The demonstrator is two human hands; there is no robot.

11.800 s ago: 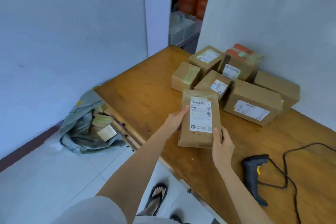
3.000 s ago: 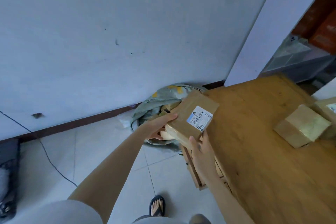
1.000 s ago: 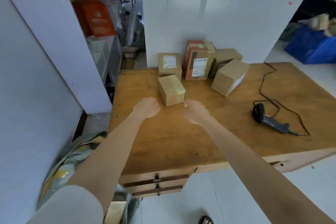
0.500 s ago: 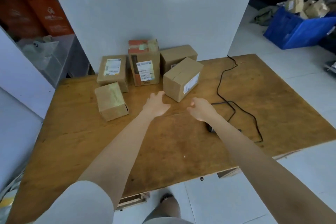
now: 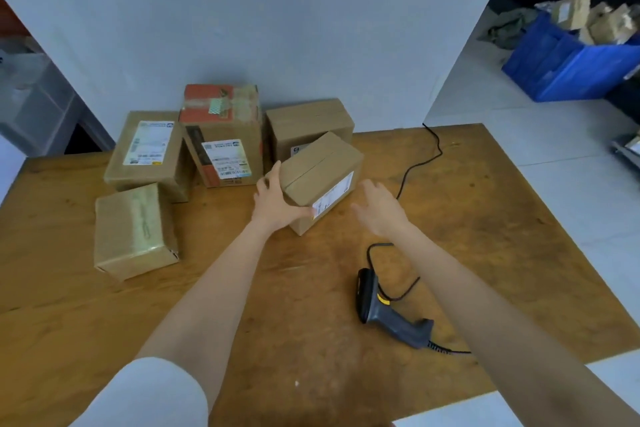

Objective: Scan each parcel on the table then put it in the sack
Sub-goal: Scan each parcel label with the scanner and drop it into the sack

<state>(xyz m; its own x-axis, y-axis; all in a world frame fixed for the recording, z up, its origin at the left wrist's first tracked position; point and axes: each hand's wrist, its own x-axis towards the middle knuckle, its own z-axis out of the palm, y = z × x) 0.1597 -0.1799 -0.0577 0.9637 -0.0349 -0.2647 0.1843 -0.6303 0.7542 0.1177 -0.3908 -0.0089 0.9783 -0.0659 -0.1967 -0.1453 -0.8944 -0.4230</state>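
The step in hand is picking up the next parcel (image 5: 320,166), w/ the scan to follow. The parcel sits skewed at mid tabletop (image 5: 301,357), just in front of the rear box (image 5: 308,120); whether the two touch can't be told. Its white label (image 5: 333,197) is on the front-right face.

The left hand (image 5: 275,206) holds the near-left corner, fingers (image 5: 273,180) up the left face and thumb across the lower front edge. The right hand (image 5: 379,210) is just beside the label face, not touching, w/ fingers spread apart and holding nothing.

To do it well, the right hand should prob. take the far-right end, not the label face, so the barcode isn't covered. A 2-hand lift would clear the rear box and the orange-topped box (image 5: 221,135) w/o dragging on them. The label should then be turned up and the load passed to the left hand, which frees the right for the scanner (image 5: 393,314), lying near on the right side w/ its cord (image 5: 414,166) running back.

Risk: the cord loops close to the right forearm, so a snag is possible. The sack isn't in view.
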